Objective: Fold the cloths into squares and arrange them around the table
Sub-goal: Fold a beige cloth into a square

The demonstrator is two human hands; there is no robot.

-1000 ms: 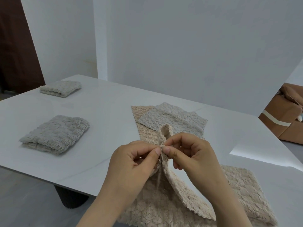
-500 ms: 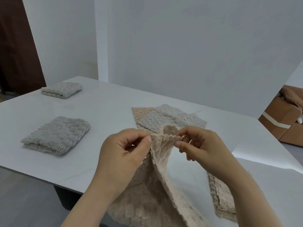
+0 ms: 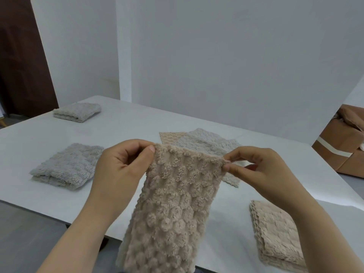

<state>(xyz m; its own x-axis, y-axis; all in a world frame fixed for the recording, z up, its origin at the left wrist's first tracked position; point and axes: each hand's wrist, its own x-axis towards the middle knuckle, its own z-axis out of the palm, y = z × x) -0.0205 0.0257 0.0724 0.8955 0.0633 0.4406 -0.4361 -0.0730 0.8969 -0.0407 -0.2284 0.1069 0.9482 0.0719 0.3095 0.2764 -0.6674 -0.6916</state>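
A beige fluffy cloth [image 3: 173,209] hangs doubled over in front of me, above the near edge of the white table [image 3: 128,127]. My left hand [image 3: 120,170] pinches its top left corner and my right hand [image 3: 256,170] pinches its top right corner. Two grey folded cloths lie on the left: one nearer [image 3: 65,168], one at the far left corner [image 3: 77,111]. A folded beige cloth [image 3: 275,233] lies at the near right. Behind the held cloth lie flat unfolded cloths, a grey one [image 3: 206,141] on top of a beige one [image 3: 167,135].
A white wall stands just behind the table. A dark brown door [image 3: 21,62] is at the far left. A brown sofa [image 3: 342,146] sits beyond the table's right edge. The floor shows below the table's near left edge.
My hands have moved apart and lifted, spreading the beige cloth's top edge wide. The cloth now hangs clear of the table, and the folded beige cloth at the right is uncovered.
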